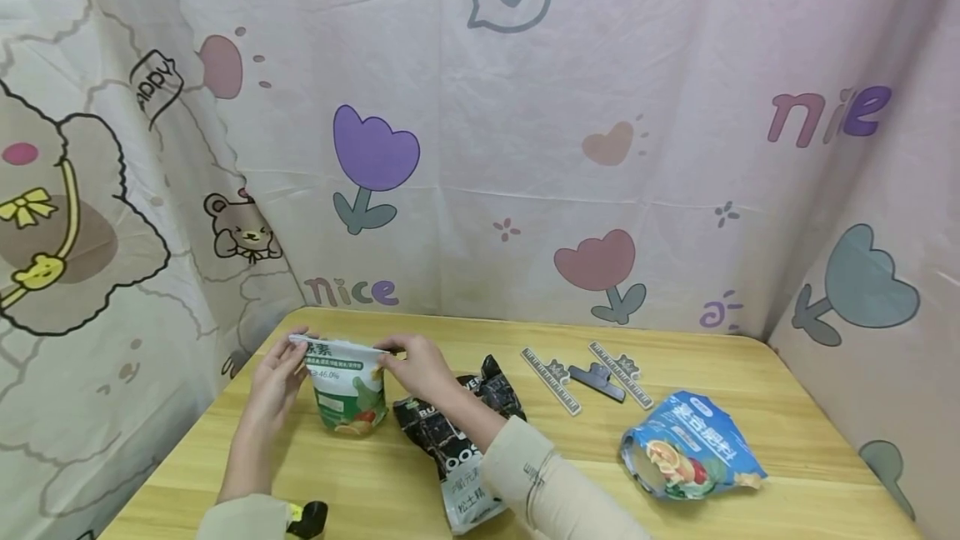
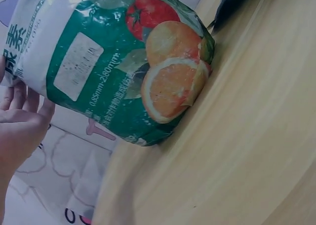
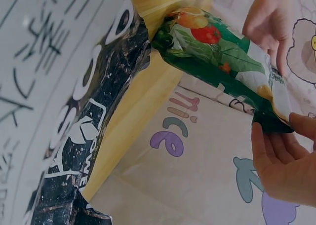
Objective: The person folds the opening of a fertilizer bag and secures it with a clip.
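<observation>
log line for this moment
left hand: pinches green-white bag top corner; right hand: pinches opposite top corner; black bag: on table

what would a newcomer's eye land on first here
Probably the green-and-white plastic pouch, held at its top corners by the bare left hand and bare right hand, toward the left of the yellow wood-grain table. Next, the crumpled black plastic bag with white lettering to that pouch's right, then the blue plastic pouch near the table's right side.

We see a black bag [image 1: 444,442] on the yellow table [image 1: 585,444]. To its right, we spot two white clips [image 1: 551,382], a dark clip [image 1: 597,382] between them, and a blue bag [image 1: 693,444]. Behind, we see a flowery cloth [image 1: 480,107].
</observation>
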### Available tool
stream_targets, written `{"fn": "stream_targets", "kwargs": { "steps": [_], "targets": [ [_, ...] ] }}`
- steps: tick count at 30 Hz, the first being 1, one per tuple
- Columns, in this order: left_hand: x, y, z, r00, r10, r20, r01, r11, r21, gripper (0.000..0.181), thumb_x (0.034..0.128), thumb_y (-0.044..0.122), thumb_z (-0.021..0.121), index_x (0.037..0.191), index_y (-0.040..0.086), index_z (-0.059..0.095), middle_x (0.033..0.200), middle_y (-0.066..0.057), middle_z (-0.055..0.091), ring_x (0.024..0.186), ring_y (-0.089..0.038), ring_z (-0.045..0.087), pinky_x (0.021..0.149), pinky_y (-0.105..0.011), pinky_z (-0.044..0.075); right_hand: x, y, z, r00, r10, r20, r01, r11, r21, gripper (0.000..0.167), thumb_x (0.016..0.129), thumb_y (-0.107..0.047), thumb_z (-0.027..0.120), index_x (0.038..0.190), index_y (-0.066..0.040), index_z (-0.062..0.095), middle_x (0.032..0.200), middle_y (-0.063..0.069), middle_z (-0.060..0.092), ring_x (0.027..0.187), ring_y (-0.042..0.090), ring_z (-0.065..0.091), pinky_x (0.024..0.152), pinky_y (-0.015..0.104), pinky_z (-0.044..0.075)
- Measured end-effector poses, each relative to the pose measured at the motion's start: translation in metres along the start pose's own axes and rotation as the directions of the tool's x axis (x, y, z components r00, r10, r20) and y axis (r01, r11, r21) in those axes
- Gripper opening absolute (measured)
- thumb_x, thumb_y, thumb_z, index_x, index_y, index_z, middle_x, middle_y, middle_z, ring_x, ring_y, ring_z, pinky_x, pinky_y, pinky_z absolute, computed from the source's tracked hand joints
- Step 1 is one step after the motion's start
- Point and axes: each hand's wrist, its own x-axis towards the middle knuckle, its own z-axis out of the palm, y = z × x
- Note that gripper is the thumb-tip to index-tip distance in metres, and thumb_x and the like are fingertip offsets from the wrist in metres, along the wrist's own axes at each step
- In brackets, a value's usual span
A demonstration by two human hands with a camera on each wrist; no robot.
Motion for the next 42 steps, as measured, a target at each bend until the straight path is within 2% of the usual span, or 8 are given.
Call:
{"fn": "stream_targets", "kwargs": {
  "steps": [7, 13, 20, 24, 29, 32, 37, 42],
  "targets": [
    [0.001, -0.008, -0.001, 0.998, -0.025, -0.065, 0.021, 0.998, -0.066, 0.013, 0.0959, 0.007, 0.047, 0.100, 0.011, 0.058, 0.098, 0.003, 0.060, 0.088, -0.006, 0.054, 0.074, -0.018, 0.044, 0.001, 0.005, 0.003, 0.999, 0.014, -0.043, -0.014, 1.000, 0.001, 0.013, 0.088, -0.017, 0.063, 0.096, -0.011, 0.072, 0.090, -0.005, 0.067, 0.088, 0.008, 0.059, 0.072, 0.022, 0.047],
    [0.001, -0.011, 0.002, 0.998, -0.019, -0.065, 0.013, 0.996, -0.093, 0.009, 0.0966, 0.009, 0.045, 0.096, 0.008, 0.054, 0.100, -0.001, 0.064, 0.091, -0.009, 0.056, 0.070, -0.018, 0.044, 0.002, 0.008, 0.005, 0.999, 0.016, -0.051, -0.015, 1.000, 0.010, 0.014, 0.088, -0.018, 0.063, 0.097, -0.010, 0.072, 0.089, -0.004, 0.068, 0.087, 0.009, 0.060, 0.070, 0.023, 0.048],
    [0.002, -0.013, 0.006, 0.986, -0.054, -0.155, 0.035, 0.992, -0.123, 0.008, 0.0952, 0.010, 0.048, 0.102, 0.009, 0.052, 0.095, 0.002, 0.062, 0.087, -0.006, 0.055, 0.075, -0.015, 0.045, 0.001, 0.008, 0.006, 0.998, 0.036, -0.053, -0.034, 0.999, 0.031, 0.015, 0.088, -0.017, 0.064, 0.098, -0.009, 0.071, 0.090, -0.003, 0.068, 0.086, 0.009, 0.060, 0.067, 0.021, 0.047],
    [0.002, -0.014, 0.008, 0.982, -0.059, -0.179, 0.042, 0.994, -0.097, 0.013, 0.0945, 0.013, 0.051, 0.107, 0.008, 0.049, 0.093, 0.004, 0.059, 0.088, -0.004, 0.054, 0.077, -0.015, 0.044, 0.001, 0.009, 0.006, 0.998, 0.023, -0.051, -0.021, 0.999, 0.046, 0.015, 0.087, -0.016, 0.065, 0.098, -0.008, 0.071, 0.088, -0.002, 0.068, 0.082, 0.007, 0.060, 0.064, 0.019, 0.047],
    [0.003, -0.015, 0.007, 0.980, -0.056, -0.191, 0.040, 0.996, -0.084, 0.010, 0.0944, 0.013, 0.051, 0.104, 0.008, 0.050, 0.092, 0.004, 0.059, 0.086, -0.004, 0.054, 0.076, -0.015, 0.045, 0.001, 0.010, 0.006, 0.998, 0.024, -0.056, -0.022, 0.999, 0.046, 0.015, 0.087, -0.017, 0.065, 0.097, -0.007, 0.071, 0.086, -0.001, 0.068, 0.078, 0.006, 0.061, 0.063, 0.020, 0.047],
    [0.003, -0.014, 0.007, 0.980, -0.058, -0.188, 0.043, 0.996, -0.081, 0.012, 0.0946, 0.012, 0.050, 0.105, 0.007, 0.049, 0.090, 0.004, 0.060, 0.084, -0.004, 0.055, 0.074, -0.015, 0.045, 0.002, 0.010, 0.007, 0.998, 0.027, -0.064, -0.024, 0.999, 0.047, 0.016, 0.087, -0.017, 0.064, 0.097, -0.007, 0.071, 0.086, -0.001, 0.068, 0.077, 0.006, 0.061, 0.063, 0.019, 0.047],
    [0.002, -0.009, 0.006, 0.985, -0.059, -0.160, 0.058, 0.998, -0.014, 0.010, 0.0949, 0.010, 0.049, 0.105, 0.008, 0.049, 0.087, 0.005, 0.060, 0.077, -0.004, 0.054, 0.068, -0.016, 0.044, 0.003, 0.011, 0.009, 0.998, 0.021, -0.067, -0.017, 0.998, 0.057, 0.015, 0.087, -0.016, 0.065, 0.096, -0.006, 0.071, 0.085, 0.000, 0.068, 0.075, 0.005, 0.061, 0.061, 0.018, 0.047],
    [0.004, 0.000, 0.001, 0.995, -0.077, -0.056, 0.083, 0.989, 0.126, 0.017, 0.0932, -0.001, 0.049, 0.104, 0.011, 0.045, 0.090, 0.008, 0.062, 0.079, -0.004, 0.056, 0.072, -0.016, 0.045, 0.003, 0.011, 0.008, 0.999, -0.009, -0.049, 0.010, 1.000, 0.020, 0.015, 0.087, -0.014, 0.064, 0.098, -0.006, 0.070, 0.087, 0.000, 0.068, 0.077, 0.006, 0.061, 0.060, 0.017, 0.046]
  ]
}}
